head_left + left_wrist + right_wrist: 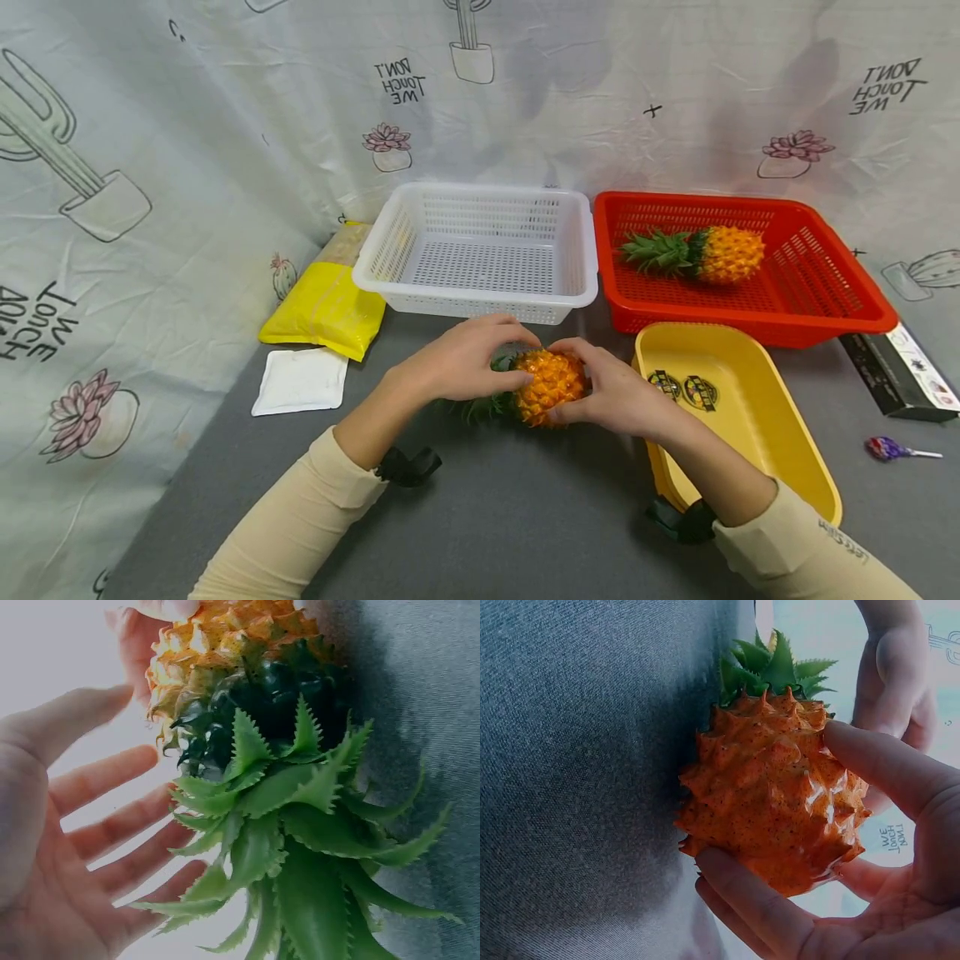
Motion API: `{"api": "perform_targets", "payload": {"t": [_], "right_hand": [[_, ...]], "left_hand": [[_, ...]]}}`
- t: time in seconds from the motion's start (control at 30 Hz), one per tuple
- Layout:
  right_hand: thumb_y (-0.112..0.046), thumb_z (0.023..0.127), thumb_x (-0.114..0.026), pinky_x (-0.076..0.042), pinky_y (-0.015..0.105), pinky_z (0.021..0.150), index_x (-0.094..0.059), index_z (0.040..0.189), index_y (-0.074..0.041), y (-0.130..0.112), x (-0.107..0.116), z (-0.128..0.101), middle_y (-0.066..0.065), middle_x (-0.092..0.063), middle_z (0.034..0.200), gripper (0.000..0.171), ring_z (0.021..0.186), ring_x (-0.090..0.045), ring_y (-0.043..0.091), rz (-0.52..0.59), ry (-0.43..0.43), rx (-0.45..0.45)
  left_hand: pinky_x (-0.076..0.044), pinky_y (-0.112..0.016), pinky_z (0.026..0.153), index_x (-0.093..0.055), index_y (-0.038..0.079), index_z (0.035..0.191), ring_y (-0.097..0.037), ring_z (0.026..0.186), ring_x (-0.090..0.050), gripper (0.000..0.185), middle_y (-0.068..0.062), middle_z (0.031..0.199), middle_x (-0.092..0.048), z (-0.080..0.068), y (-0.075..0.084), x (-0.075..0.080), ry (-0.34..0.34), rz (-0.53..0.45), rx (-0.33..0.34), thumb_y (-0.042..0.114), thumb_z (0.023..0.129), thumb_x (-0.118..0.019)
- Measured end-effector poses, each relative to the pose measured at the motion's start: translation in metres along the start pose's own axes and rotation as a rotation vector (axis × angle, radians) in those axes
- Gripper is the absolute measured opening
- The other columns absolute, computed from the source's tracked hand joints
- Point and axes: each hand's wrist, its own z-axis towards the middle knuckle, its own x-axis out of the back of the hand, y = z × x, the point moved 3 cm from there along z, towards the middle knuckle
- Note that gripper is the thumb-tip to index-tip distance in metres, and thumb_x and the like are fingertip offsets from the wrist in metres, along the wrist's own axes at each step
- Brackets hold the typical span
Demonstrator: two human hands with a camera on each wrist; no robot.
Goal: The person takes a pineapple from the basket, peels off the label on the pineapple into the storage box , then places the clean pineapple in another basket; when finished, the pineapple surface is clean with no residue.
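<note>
A toy-like pineapple (551, 387) with an orange spiky body lies on the grey table, its green leaves (307, 847) pointing left. My right hand (618, 396) grips the body near its base, thumb on one side and fingers round the other, as the right wrist view shows. On the leaf side, my left hand (476, 358) surrounds the fruit loosely with its fingers spread. In the left wrist view those fingers (112, 832) extend behind the leaves, and the thumb points toward the body.
Behind stand a white basket (472, 302) and a red basket (810, 308) holding another pineapple (731, 254). A yellow tray (750, 450) sits under the right forearm. A yellow bag (322, 304) and white packet (300, 382) lie left; a black box (888, 379) and lollipop (888, 448) lie right.
</note>
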Motion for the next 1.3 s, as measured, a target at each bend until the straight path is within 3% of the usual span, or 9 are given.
{"api": "perform_targets", "payload": {"t": [0.17,0.37,0.6,0.83,0.93,1.17,1.3], "right_hand": [[-0.033,0.082,-0.086,-0.055,0.046,0.093,-0.046,0.145,-0.004,-0.001,0.002,-0.004,0.015,-0.061,0.127,0.080,0.106,-0.060,0.027,-0.015,0.001,-0.058],[-0.035,0.083,-0.085,-0.055,0.039,0.087,-0.047,0.142,-0.004,-0.001,0.002,-0.012,0.014,-0.062,0.122,0.076,0.102,-0.061,0.024,-0.006,-0.001,-0.090],[-0.036,0.082,-0.084,-0.054,0.035,0.084,-0.049,0.140,-0.005,-0.003,0.004,-0.022,0.012,-0.062,0.120,0.075,0.101,-0.061,0.024,-0.005,0.007,-0.101],[-0.039,0.082,-0.084,-0.055,0.034,0.082,-0.048,0.142,-0.009,-0.005,0.012,-0.031,0.011,-0.063,0.123,0.076,0.102,-0.062,0.025,0.032,0.016,-0.128],[-0.040,0.083,-0.084,-0.055,0.034,0.080,-0.046,0.144,-0.010,-0.008,0.016,-0.036,0.011,-0.063,0.122,0.078,0.102,-0.062,0.025,0.042,0.017,-0.144],[-0.045,0.083,-0.084,-0.054,0.035,0.083,-0.048,0.142,-0.013,-0.011,0.028,-0.050,0.013,-0.060,0.132,0.076,0.102,-0.063,0.024,-0.009,0.026,-0.168],[-0.047,0.082,-0.083,-0.055,0.036,0.077,-0.049,0.141,-0.018,-0.012,0.036,-0.062,0.016,-0.055,0.140,0.074,0.096,-0.063,0.025,-0.018,0.029,-0.178]], "left_hand": [[-0.052,-0.041,0.101,-0.069,0.013,0.130,-0.022,0.119,-0.061,0.035,-0.003,0.131,-0.064,0.005,0.000,0.009,0.094,0.016,-0.017,0.029,0.099,-0.070],[-0.047,-0.046,0.103,-0.067,0.015,0.134,-0.026,0.121,-0.054,0.037,-0.005,0.133,-0.061,0.007,-0.007,0.014,0.172,0.114,0.009,0.028,0.099,-0.070],[-0.044,-0.057,0.105,-0.057,0.016,0.147,-0.031,0.134,-0.049,0.051,-0.008,0.148,-0.053,0.010,-0.013,0.015,0.165,0.214,0.120,0.031,0.099,-0.069],[-0.044,-0.055,0.100,-0.058,0.020,0.147,-0.030,0.128,-0.054,0.050,-0.004,0.143,-0.057,0.018,-0.010,0.020,0.151,0.324,0.196,0.036,0.100,-0.068],[-0.045,-0.055,0.099,-0.061,0.019,0.145,-0.031,0.126,-0.055,0.048,-0.005,0.141,-0.058,0.022,-0.012,0.022,0.142,0.308,0.193,0.035,0.100,-0.068],[-0.046,-0.053,0.103,-0.067,0.016,0.138,-0.032,0.127,-0.056,0.038,-0.008,0.137,-0.061,0.025,-0.026,0.033,0.132,0.164,0.143,0.020,0.101,-0.067],[-0.046,-0.050,0.104,-0.068,0.018,0.138,-0.031,0.126,-0.056,0.040,-0.007,0.135,-0.062,0.028,-0.030,0.033,0.124,0.182,0.130,0.013,0.099,-0.069]]}}
